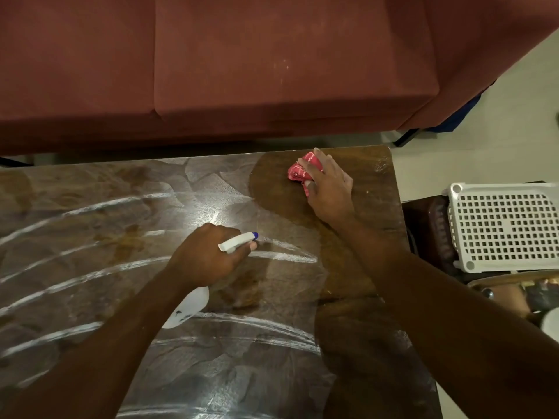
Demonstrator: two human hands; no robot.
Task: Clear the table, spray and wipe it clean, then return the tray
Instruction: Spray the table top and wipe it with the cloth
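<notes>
The wiping step is judged to be in hand: the table (90,267) is streaked with white spray across its left and middle, so the cloth (298,170) is next to be swept leftward over those streaks. The cloth is bunched and pressed down near the far right corner by the right hand (328,189), fingers curled over it. The spray bottle (239,241) is gripped in the left hand (205,258) above the table's middle.

A maroon sofa (272,55) fills the top of the frame, with one dark leg (406,139) standing on the pale floor (520,95) at upper right. A white perforated plastic rack (502,228) sits at the right edge.
</notes>
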